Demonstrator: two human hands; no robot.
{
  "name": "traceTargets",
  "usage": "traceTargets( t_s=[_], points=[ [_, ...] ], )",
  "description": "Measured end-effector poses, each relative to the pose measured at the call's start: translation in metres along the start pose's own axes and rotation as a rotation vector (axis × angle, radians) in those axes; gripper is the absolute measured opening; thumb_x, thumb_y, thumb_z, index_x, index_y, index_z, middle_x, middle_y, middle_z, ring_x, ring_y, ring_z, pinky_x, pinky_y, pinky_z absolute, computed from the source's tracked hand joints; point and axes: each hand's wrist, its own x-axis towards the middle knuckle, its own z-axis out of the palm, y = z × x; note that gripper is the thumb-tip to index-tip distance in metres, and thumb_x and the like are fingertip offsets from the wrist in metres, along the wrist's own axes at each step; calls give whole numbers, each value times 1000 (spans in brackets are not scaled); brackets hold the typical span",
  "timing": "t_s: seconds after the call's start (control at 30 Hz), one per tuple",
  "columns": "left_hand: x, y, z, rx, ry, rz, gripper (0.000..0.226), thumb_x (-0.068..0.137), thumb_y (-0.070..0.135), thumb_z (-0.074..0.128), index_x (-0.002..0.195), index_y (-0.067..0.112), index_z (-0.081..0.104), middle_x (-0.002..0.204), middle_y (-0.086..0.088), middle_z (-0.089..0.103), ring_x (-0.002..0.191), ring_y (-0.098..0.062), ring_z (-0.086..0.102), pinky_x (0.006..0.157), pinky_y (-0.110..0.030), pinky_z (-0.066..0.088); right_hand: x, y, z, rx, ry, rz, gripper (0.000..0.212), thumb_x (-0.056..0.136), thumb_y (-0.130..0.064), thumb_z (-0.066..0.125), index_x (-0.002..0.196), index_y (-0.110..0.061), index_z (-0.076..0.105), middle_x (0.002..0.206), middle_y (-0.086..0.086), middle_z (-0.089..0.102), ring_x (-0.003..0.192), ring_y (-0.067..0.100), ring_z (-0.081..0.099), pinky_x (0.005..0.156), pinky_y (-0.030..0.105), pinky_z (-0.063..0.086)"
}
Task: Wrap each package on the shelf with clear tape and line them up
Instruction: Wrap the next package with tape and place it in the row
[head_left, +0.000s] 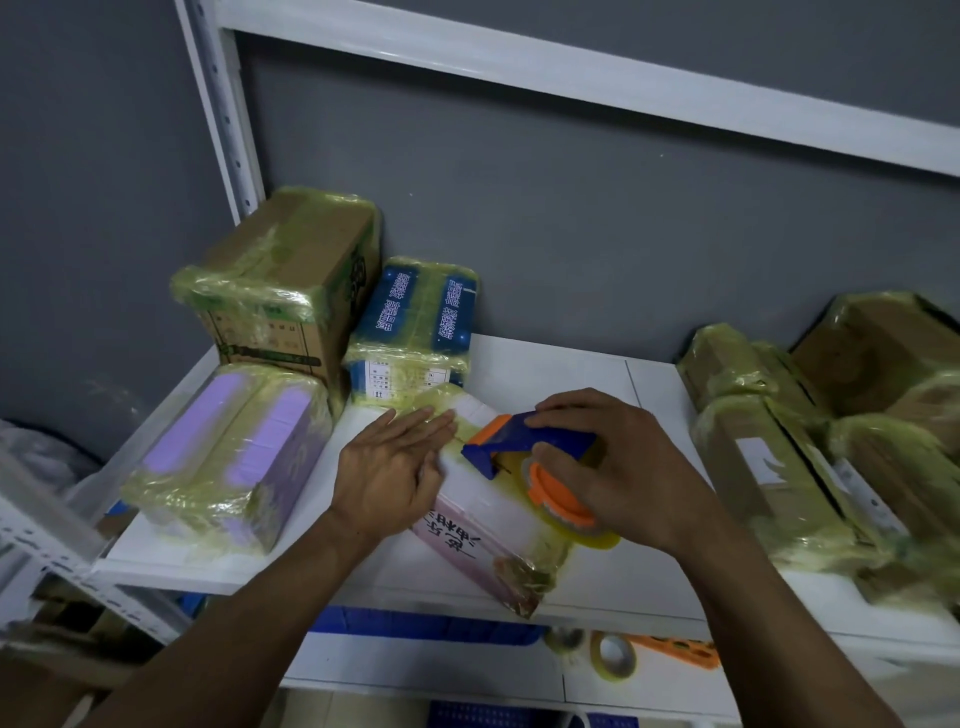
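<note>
The fingers (421, 423) of the left hand (389, 473) are straight and flat. They press down on the top of the pink package (483, 530) and hold nothing. The right hand (618, 467) has its fingers and thumb curled round a blue and orange tape holder (524, 447). It grips the holder tight. The front of the holder touches the top of the pink package, just beside the left hand's fingertips. A tape roll (571, 514) sits in the holder under the right hand.

The pink package lies near the front edge of the white shelf (571, 379), turned at a slant. Shiny tape already covers some of it.

To the left lies a purple package (234, 457), wrapped in tape. Behind it stands a brown box (291, 280), also wrapped. A blue package (415, 317) stands next to the brown box, right behind the pink one. On the right side of the shelf some brown packages (769, 467) are bunched close together, all wrapped in tape.

On the lower shelf (415, 670) lies a spare tape roll (613, 657).
</note>
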Motion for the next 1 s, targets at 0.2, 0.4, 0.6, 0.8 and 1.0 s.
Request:
traceTargets(
  t_s=[0.2, 0.4, 0.6, 0.8, 1.0],
  points=[
    [6, 2, -5, 55, -80, 3, 48, 93, 27, 40, 129, 18, 69, 139, 6, 61, 134, -11, 54, 119, -46, 33, 1, 4, 7, 9, -8, 31, 20, 97, -39, 65, 116, -46, 68, 116, -42, 47, 111, -22, 44, 87, 1, 34],
    [9, 17, -3, -93, -153, 0, 60, 89, 28, 40, 146, 17, 54, 146, 2, 56, 141, -12, 46, 120, -37, 34, 0, 4, 12, 64, 44, 31, 21, 91, -41, 59, 110, -40, 69, 117, -28, 58, 111, -7, 54, 90, 11, 41],
    [2, 23, -1, -109, -19, 42, 50, 86, 25, 48, 129, 12, 69, 134, 0, 65, 128, -10, 59, 106, -31, 48, -3, 3, 9, 131, 40, 36, 22, 88, -38, 67, 110, -39, 71, 117, -27, 61, 113, -8, 55, 92, 9, 44],
    [2, 22, 3, -102, 24, 52, 48, 87, 23, 45, 126, 12, 72, 132, 1, 66, 127, -11, 60, 105, -33, 50, -7, -3, -7, 134, 71, 56, 27, 78, -49, 64, 104, -46, 71, 114, -32, 62, 112, -10, 55, 87, 2, 42],
    [2, 23, 3, -95, 8, 46, 49, 88, 24, 42, 124, 13, 73, 134, 1, 65, 128, -12, 59, 105, -37, 51, -21, 3, -9, 130, 42, 86, 37, 77, -56, 61, 109, -43, 72, 121, -29, 62, 114, -5, 57, 91, 12, 49]
  ],
)
